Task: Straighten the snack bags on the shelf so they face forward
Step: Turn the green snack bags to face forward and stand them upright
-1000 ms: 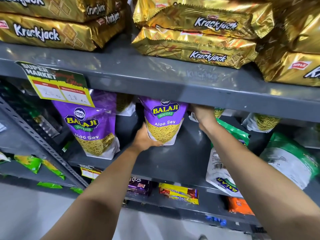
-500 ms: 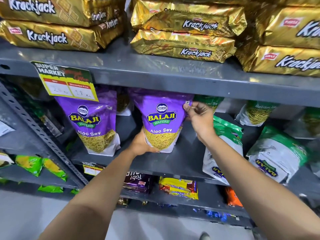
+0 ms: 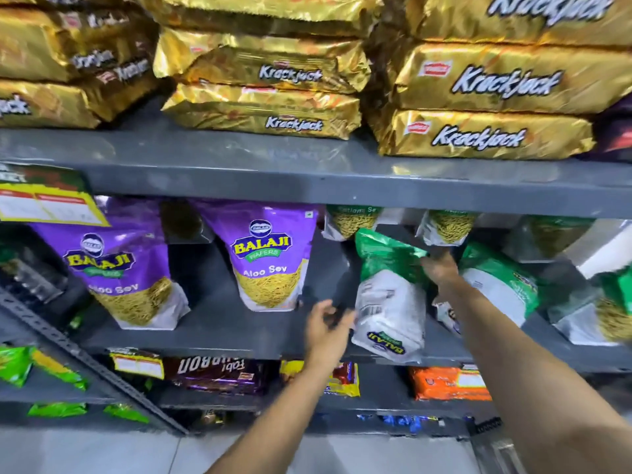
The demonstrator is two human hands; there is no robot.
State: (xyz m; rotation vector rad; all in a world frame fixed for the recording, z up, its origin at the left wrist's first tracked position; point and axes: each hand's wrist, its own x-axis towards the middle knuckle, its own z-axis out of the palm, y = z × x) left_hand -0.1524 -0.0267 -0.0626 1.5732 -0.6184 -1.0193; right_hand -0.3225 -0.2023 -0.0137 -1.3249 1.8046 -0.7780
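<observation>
Green bag [image 3: 390,295] lies upside-down, back out – right hand [image 3: 441,270] grips its top, left hand [image 3: 326,328] spread beside it; next, flip it label-forward

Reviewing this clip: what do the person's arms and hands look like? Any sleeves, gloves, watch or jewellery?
Both forearms are bare as far as the frame shows; no sleeve edge is visible. The left hand and right hand wear no gloves. No watch, bracelet or ring shows, though motion blur on the fingers could hide a thin ring.
</observation>
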